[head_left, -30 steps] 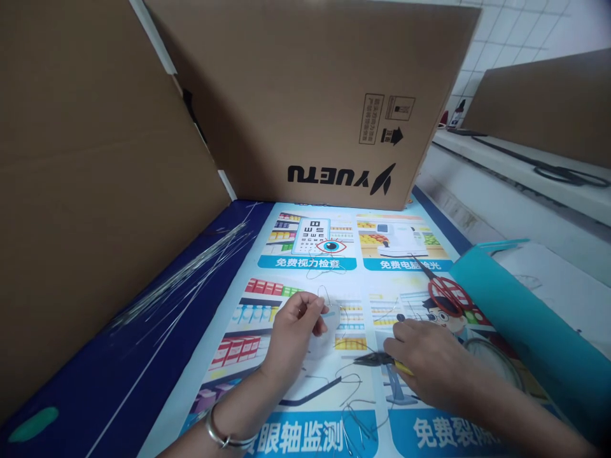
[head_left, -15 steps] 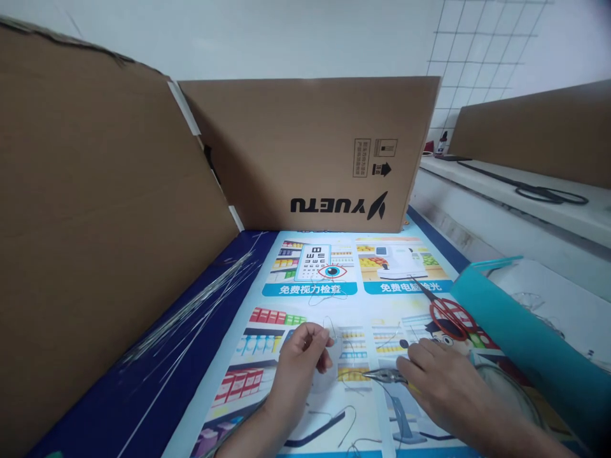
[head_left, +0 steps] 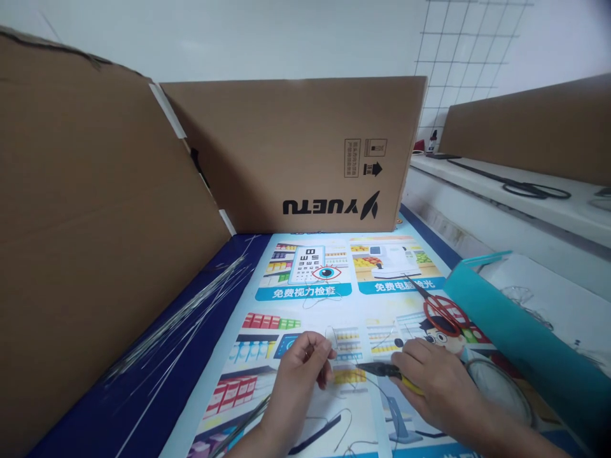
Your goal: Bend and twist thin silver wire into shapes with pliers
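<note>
My left hand (head_left: 298, 375) pinches a thin bent wire loop (head_left: 331, 336) between thumb and fingers, low on the printed poster mat (head_left: 315, 292). My right hand (head_left: 432, 378) is closed round small pliers (head_left: 382, 369) with yellow handles; their dark jaws point left toward the wire, close to my left fingers. Loose bent wire pieces (head_left: 344, 426) lie on the mat below both hands.
Red-handled scissors (head_left: 442, 308) lie on the mat right of my hands, beside a teal folder (head_left: 520, 346). A bundle of straight wires (head_left: 186, 312) lies on the blue table at left. Cardboard panels (head_left: 286, 152) wall the back and left. Black scissors (head_left: 529, 188) rest on the far ledge.
The view tilted upward, showing more wall. My right hand with the pliers has moved left and up toward the wire that my left hand holds.
</note>
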Demonstrator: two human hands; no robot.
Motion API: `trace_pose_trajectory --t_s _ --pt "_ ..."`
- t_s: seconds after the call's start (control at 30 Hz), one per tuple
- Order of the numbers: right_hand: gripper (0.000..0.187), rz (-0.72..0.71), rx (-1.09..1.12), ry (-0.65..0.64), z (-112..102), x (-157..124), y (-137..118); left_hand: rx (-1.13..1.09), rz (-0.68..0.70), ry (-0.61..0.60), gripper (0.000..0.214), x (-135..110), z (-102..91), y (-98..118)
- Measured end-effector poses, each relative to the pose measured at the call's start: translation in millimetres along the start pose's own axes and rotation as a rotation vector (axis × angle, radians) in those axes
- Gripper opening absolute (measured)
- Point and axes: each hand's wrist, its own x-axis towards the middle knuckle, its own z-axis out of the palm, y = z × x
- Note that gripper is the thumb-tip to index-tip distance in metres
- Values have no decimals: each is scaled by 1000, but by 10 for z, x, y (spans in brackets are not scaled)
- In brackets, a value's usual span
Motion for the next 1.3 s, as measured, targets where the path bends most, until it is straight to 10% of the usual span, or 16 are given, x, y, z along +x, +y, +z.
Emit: trace_pose_trajectory --t_s 0.5,1.3 --pt "16 71 -38 230 100 21 99 -78 -104 -70 25 -106 91 -16" --pt "16 -15 -90 232 110 14 -1 -293 -294 -99 28 -254 189 6"
